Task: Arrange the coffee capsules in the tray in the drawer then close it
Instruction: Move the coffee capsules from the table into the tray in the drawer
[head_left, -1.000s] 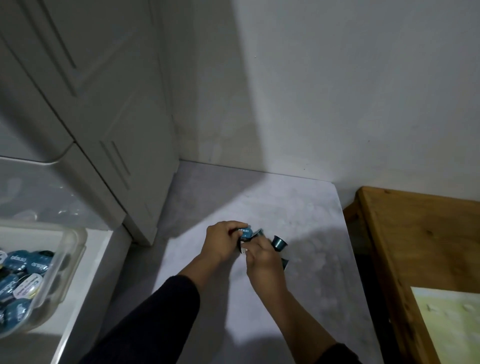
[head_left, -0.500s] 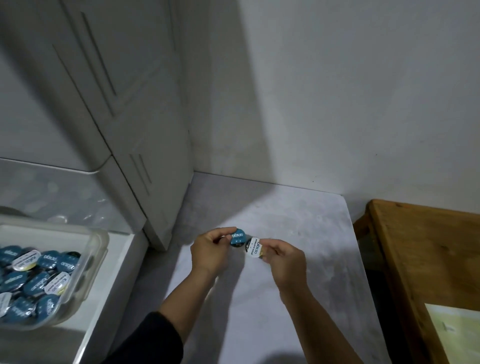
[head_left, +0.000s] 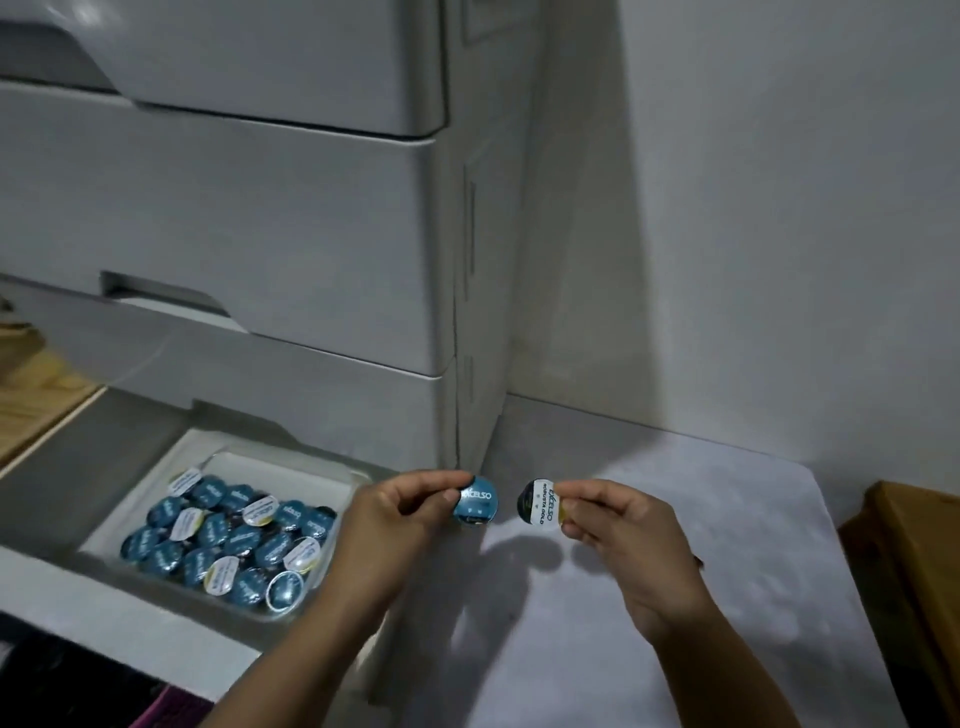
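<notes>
Both hands are up at centre frame, each with a capsule. The left hand (head_left: 400, 512) pinches a round teal-lidded coffee capsule (head_left: 475, 502) between thumb and fingertips, lid facing the camera, "EXCELSO" readable across it. Just right of it, apart by a small gap, the right hand (head_left: 618, 525) grips a round white-and-yellow-lidded coffee capsule (head_left: 540, 502), fingers closed on its right edge, lid also turned to the camera. Both capsules are held above the pale grey countertop (head_left: 701, 519), their shadows falling on it below. Down at lower left, the clear plastic tray (head_left: 332, 480) sits in the open white drawer (head_left: 130, 608), packed with teal and white-lidded capsules (head_left: 228, 540) lying lids up and jumbled. Behind, a pale grey drawer unit (head_left: 260, 208) fills the upper left. A wooden table edge (head_left: 914, 545) shows at far right.
</notes>
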